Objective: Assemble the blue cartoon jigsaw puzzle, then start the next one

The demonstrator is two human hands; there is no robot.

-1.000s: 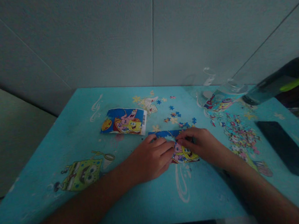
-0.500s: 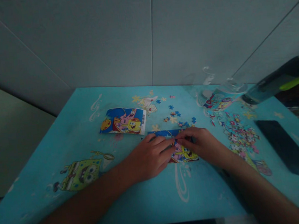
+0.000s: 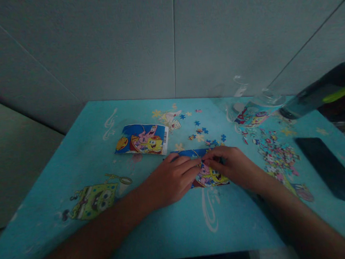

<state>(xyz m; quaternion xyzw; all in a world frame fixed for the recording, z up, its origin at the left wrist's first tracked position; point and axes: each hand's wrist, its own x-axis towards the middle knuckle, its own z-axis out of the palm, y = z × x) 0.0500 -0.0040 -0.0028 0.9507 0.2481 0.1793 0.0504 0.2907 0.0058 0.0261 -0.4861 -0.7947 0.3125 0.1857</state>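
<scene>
A partly assembled jigsaw puzzle (image 3: 213,176) with a cartoon picture in blue, yellow and pink lies on the table in front of me. My left hand (image 3: 175,178) rests over its left part, fingers stretched out towards the right and covering some of the picture. At the puzzle's upper middle, my right hand (image 3: 226,163) pinches a small dark blue puzzle piece, mostly hidden by the fingertips. Both hands' fingertips nearly meet there. Just beyond the puzzle lie several loose blue puzzle pieces (image 3: 205,130). A picture sheet (image 3: 144,139) with a matching design lies behind my left hand.
The blue table (image 3: 158,236) has printed cartoon figures and stands against a grey wall. On the right are a heap of mixed puzzle pieces (image 3: 276,152), a dark flat phone-like slab (image 3: 330,167), a clear plastic container (image 3: 259,113) and a dark bottle (image 3: 318,93) with a lime-green strap.
Both hands stay almost in place over the puzzle, with only a very slight shift of the left fingers. The loose pieces and the sheet lie as before.
</scene>
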